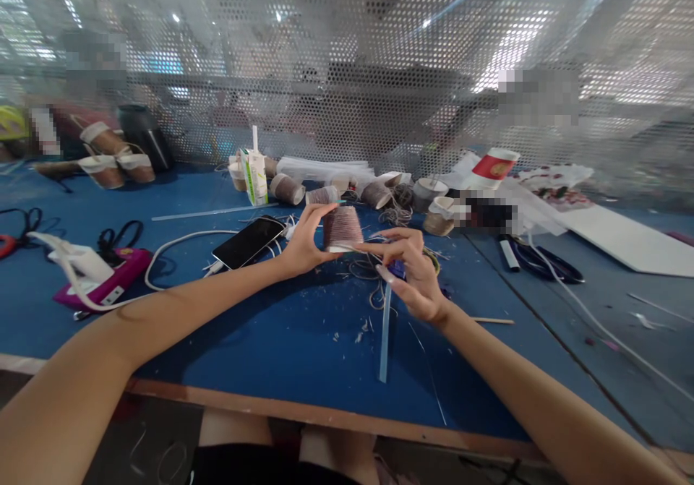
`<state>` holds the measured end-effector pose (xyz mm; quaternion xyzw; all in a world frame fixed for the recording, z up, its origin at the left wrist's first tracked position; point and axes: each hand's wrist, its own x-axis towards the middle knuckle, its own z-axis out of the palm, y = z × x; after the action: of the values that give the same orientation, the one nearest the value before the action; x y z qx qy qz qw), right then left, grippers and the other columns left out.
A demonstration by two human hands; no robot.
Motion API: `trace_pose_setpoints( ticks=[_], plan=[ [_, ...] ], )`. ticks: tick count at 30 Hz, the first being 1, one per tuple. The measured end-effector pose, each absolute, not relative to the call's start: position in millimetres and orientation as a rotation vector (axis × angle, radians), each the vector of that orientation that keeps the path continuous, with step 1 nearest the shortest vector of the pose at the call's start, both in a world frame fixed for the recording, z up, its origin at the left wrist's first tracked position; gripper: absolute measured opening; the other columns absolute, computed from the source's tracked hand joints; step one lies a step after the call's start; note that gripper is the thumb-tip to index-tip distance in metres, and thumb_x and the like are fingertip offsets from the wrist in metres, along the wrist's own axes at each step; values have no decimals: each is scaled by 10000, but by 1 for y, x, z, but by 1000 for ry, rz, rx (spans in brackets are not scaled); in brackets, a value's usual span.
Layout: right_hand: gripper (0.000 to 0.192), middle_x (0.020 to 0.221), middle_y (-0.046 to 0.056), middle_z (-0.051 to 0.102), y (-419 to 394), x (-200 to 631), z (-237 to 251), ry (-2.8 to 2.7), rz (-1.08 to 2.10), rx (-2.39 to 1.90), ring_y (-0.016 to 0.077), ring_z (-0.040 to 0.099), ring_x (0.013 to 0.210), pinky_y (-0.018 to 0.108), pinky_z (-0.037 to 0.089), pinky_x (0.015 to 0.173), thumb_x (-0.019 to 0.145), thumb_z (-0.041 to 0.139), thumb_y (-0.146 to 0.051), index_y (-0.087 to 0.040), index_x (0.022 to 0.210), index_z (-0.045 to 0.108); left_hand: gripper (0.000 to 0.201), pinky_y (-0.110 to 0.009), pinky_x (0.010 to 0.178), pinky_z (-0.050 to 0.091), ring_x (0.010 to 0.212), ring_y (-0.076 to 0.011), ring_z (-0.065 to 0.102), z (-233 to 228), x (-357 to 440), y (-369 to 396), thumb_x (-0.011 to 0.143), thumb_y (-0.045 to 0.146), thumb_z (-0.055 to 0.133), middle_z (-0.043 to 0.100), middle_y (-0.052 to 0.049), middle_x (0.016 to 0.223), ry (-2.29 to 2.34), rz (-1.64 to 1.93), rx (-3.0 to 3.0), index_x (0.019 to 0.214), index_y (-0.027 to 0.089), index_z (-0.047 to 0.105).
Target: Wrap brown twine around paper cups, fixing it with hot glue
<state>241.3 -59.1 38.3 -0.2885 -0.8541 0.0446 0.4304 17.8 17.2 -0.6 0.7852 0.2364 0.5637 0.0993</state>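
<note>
While both forearms reach forward over the blue counter (260,340), the left hand (301,243) has its grip closed around a twine-wrapped cup (341,228), held upside down just above the counter, thumb below and fingers on top. The right hand (415,275) touches the cup's lower rim with its forefinger, its grip narrow on a strand of twine; a pale blue stick (384,340) hangs beneath it. One phone (248,242) lies just left of the cup. About seven more wrapped cups sit behind; their contents cannot be told.
</note>
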Motion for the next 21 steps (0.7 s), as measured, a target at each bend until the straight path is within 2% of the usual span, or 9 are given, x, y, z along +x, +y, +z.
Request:
trace_pose_setpoints(
  ticks=[1, 3, 6, 9, 13, 18, 21],
  plan=[
    [199, 972, 79, 702, -61, 240, 37, -2170, 99, -743, 335, 495, 1112, 580, 396, 937, 860, 470, -439, -255, 817, 534, 782, -499, 1006, 530, 1179, -297, 561, -1, 18, 18, 716, 530, 793, 526, -128, 1232, 693, 1676, 2317, 1348, 213, 458],
    [263, 849, 83, 646, -62, 238, 34, -2239, 108, -785, 330, 494, 1048, 554, 402, 900, 854, 453, -461, -258, 905, 612, 799, -500, 1006, 530, 1182, -302, 557, -1, 18, 18, 713, 596, 765, 520, -131, 1234, 675, 1683, 2307, 1345, 216, 456],
    [358, 846, 85, 591, -61, 236, 33, -2282, 131, -851, 313, 473, 986, 528, 405, 886, 863, 437, -470, -261, 1076, 636, 808, -499, 1016, 524, 1192, -300, 548, -1, 18, 18, 716, 642, 736, 510, -127, 1244, 659, 1682, 2298, 1347, 228, 447],
    [298, 896, 86, 618, -61, 235, 35, -2205, 145, -876, 295, 459, 935, 517, 408, 875, 877, 421, -476, -263, 960, 611, 782, -503, 1041, 505, 1213, -298, 531, -1, 18, 17, 734, 620, 734, 499, -122, 1253, 651, 1674, 2287, 1351, 237, 441],
    [271, 847, 68, 671, -62, 233, 40, -2022, 248, -878, 274, 479, 848, 492, 415, 831, 901, 409, -473, -259, 784, 528, 737, -506, 1060, 491, 1229, -293, 517, -1, 18, 16, 759, 537, 754, 491, -116, 1271, 622, 1666, 2285, 1359, 249, 437],
    [308, 683, 32, 642, -53, 231, 39, -1603, 488, -884, 241, 587, 685, 444, 457, 728, 893, 425, -478, -258, 677, 418, 722, -508, 1058, 498, 1214, -282, 523, -1, 18, 17, 757, 447, 781, 489, -112, 1272, 578, 1703, 2295, 1360, 257, 432],
    [296, 629, 21, 592, -45, 233, 38, -1377, 456, -929, 238, 619, 667, 444, 499, 730, 875, 448, -481, -266, 683, 378, 727, -514, 1070, 489, 1228, -287, 516, 0, 17, 17, 756, 424, 786, 484, -114, 1278, 562, 1704, 2285, 1366, 264, 426]
  ],
)
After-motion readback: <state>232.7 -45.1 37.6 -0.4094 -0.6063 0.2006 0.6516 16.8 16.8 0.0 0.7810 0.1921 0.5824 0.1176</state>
